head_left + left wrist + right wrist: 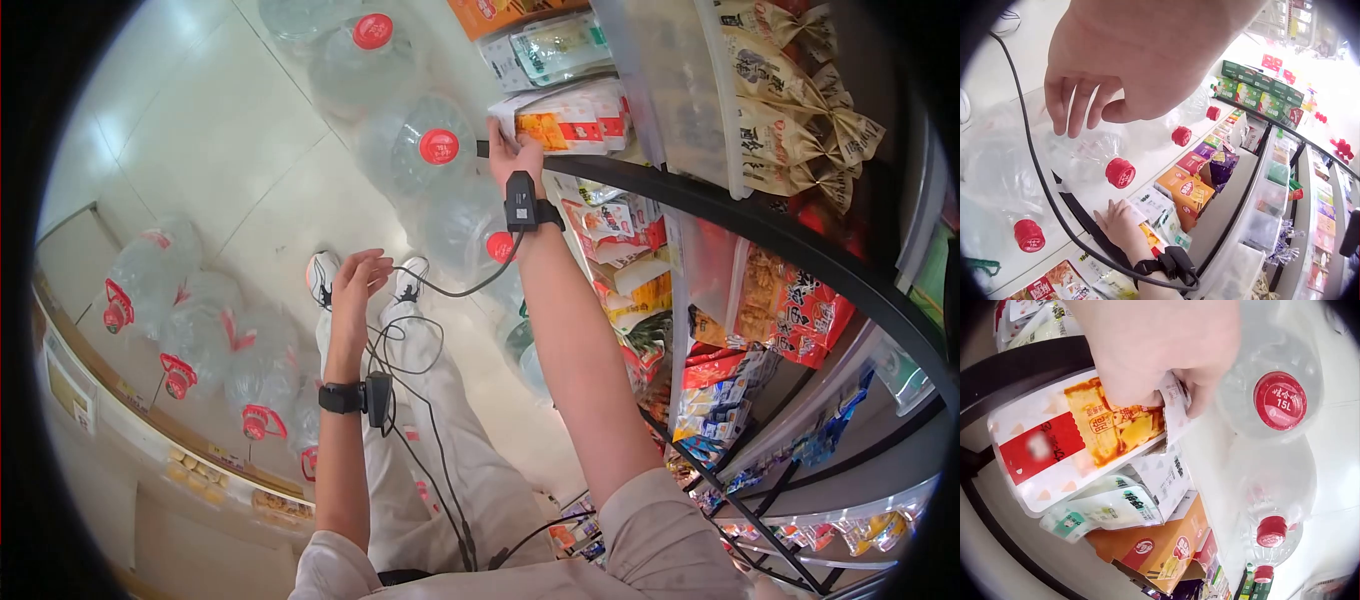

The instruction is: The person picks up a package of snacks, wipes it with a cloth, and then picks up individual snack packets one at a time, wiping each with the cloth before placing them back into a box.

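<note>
In the head view my right hand is at the edge of the snack shelf. Its fingers are curled over the torn white front of a snack box, pinching it. White, red and orange snack packets stand in that box, and my hand covers part of them. My left hand hangs in the air above my shoes, its fingers loosely bent and holding nothing. Past it, in the left wrist view, lie large clear water bottles with red caps.
A black shelf rail curves along the right. Clear bins hold tan snack bags. More water jugs with red handles line the left side. A black cable loops between my wrists. An orange box sits beside the packets.
</note>
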{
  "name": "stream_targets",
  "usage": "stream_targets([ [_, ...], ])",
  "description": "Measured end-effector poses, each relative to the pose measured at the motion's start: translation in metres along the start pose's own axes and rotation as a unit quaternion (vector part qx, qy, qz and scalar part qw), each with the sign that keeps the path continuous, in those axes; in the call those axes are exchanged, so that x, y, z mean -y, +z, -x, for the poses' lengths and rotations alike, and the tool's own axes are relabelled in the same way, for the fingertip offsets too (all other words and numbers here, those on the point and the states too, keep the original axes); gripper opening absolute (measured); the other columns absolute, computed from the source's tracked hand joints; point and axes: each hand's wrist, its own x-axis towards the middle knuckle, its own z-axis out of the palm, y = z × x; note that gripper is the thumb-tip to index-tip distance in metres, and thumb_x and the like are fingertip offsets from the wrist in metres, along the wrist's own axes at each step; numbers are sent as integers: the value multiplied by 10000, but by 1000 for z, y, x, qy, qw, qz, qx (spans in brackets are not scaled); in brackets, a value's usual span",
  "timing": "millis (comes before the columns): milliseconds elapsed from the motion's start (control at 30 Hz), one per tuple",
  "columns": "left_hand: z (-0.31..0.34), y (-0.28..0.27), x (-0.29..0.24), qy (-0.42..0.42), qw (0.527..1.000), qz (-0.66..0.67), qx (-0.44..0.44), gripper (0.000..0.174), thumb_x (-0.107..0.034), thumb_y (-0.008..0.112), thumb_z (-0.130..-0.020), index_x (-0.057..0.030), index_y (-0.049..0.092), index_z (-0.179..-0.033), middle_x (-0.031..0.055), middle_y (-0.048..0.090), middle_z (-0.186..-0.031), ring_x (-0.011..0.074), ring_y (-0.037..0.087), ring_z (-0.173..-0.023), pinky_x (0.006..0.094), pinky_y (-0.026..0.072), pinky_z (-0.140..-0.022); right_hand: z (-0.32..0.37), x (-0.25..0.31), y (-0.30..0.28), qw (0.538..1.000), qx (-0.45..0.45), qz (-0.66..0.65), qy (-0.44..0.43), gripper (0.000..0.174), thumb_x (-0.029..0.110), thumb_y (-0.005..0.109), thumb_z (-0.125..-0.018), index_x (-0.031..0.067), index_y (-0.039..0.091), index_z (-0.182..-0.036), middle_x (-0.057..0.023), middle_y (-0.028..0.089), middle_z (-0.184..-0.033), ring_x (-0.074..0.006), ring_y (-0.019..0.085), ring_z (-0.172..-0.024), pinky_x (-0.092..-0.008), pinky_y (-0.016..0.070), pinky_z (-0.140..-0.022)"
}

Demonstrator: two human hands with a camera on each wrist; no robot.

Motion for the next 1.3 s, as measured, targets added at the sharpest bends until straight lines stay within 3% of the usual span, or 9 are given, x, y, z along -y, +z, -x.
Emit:
stream_targets([
  [133, 9, -2, -11, 18, 1000, 13, 9, 319, -208, 480, -1001, 0, 606, -1207, 127, 688, -1118, 208, 648, -1087, 318, 476, -969, 17, -8, 6, 1000, -9, -5, -5, 417, -36, 344, -902, -117, 436, -1301, -249, 513, -1315, -383, 519, -1245, -476, 491, -1073],
  [167, 11, -2, -15, 22, 1000, 10, 9, 317, -208, 480, -1002, -1, 607, -1206, 127, 688, -1118, 208, 648, -1088, 319, 476, -969, 26, -12, 10, 1000, -5, -9, -17, 401, -13, 327, -950, -195, 412, -1297, -317, 411, -1414, -441, 414, -1341, -446, 485, -1090],
  [467, 28, 4, -47, 58, 998, -17, 17, 307, -204, 478, -1009, -3, 614, -1196, 125, 692, -1107, 199, 648, -1079, 318, 475, -968, 66, -12, 7, 990, 25, -116, 78, 466, 15, 398, -944, -85, 353, -1397, -273, 362, -1441, -439, 350, -1378, -470, 515, -1052],
  [567, 30, 5, -49, 61, 998, -26, 21, 302, -203, 480, -1010, -7, 618, -1192, 115, 695, -1101, 195, 649, -1072, 317, 475, -966, 88, -19, 18, 993, -4, -101, 63, 444, -7, 422, -906, -104, 423, -1339, -262, 458, -1359, -446, 452, -1295, -435, 539, -1030],
  [967, 31, 2, -46, 62, 997, -30, 26, 302, -212, 491, -1010, -13, 623, -1194, 107, 699, -1093, 197, 651, -1066, 321, 477, -954, 132, -42, 6, 987, 3, -133, 94, 449, -21, 452, -920, -129, 384, -1351, -266, 421, -1384, -457, 417, -1325, -436, 514, -1064],
  [1167, 27, -7, -49, 68, 997, -29, 15, 316, -228, 498, -1005, -3, 624, -1186, 116, 692, -1090, 200, 645, -1071, 328, 475, -964, 168, -42, -7, 987, 25, -84, 132, 442, 34, 413, -969, -134, 357, -1375, -277, 412, -1405, -443, 405, -1346, -430, 502, -1078],
  [1300, 26, -4, -58, 70, 995, -65, 34, 345, -239, 518, -1002, -15, 597, -1252, 134, 672, -1157, 215, 630, -1111, 339, 462, -986, 207, -52, -18, 991, 62, 93, 80, 446, 82, 342, -1015, -171, 325, -1382, -299, 418, -1416, -407, 427, -1349, -404, 451, -1128],
])
